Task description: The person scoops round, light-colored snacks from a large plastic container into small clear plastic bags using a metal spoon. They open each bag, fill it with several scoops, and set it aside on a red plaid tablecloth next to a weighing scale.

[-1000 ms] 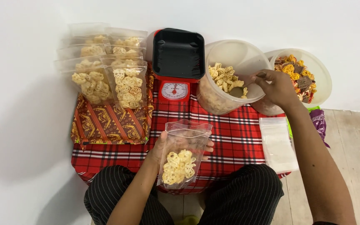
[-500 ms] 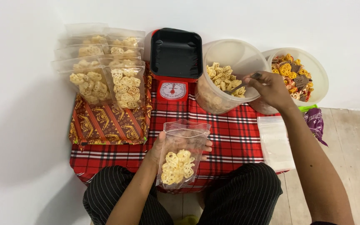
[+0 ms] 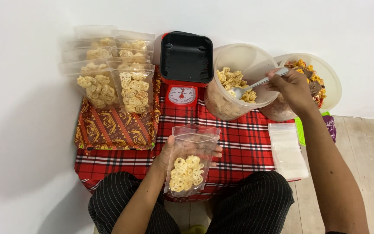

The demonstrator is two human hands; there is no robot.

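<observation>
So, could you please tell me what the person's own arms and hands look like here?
Both arms are bare as far as the view shows: no sleeves or gloves. The left hand and the right hand show no rings, and no watch or band appears at either wrist. The fingernails are too small to judge.

Bare red plaid cloth (image 3: 239, 143) lies open between scale (image 3: 182, 93) and pouch (image 3: 189, 164).

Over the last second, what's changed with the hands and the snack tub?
The right hand has pulled back from the tub's far rim toward the person, and the metal spoon it holds now shows, its bowl over the pale crackers in the clear tub. The left hand holds the part-filled clear bag upright over the checked cloth, as before. The red scale and filled bags have not moved.
</observation>
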